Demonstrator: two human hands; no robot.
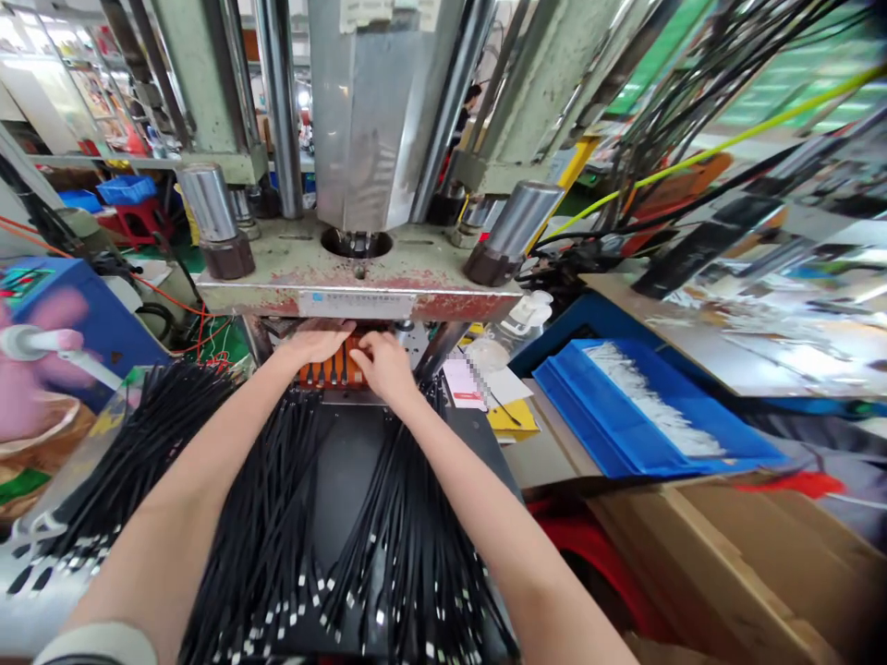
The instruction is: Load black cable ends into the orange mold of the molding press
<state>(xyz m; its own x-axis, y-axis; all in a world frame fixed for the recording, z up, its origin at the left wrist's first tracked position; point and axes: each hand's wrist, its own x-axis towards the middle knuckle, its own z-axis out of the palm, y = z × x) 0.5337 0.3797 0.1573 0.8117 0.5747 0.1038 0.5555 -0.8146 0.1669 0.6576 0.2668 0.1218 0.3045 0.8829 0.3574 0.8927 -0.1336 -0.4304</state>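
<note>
At centre: press [357, 300]. In front: black table [346, 485], carrying bundles of black cables [412, 517]. Below press: left hand [320, 341], flat and outstretched, over rear of orange block [339, 360]; right hand [385, 365], curled at block's right side, pinch impossible to tell. In block, side by side: cable ends [334, 377].

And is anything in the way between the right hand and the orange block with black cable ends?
Nothing visible: the bare right hand is at the right end of the orange block. The worn pale-green metal plate sits above, not between them.
</note>
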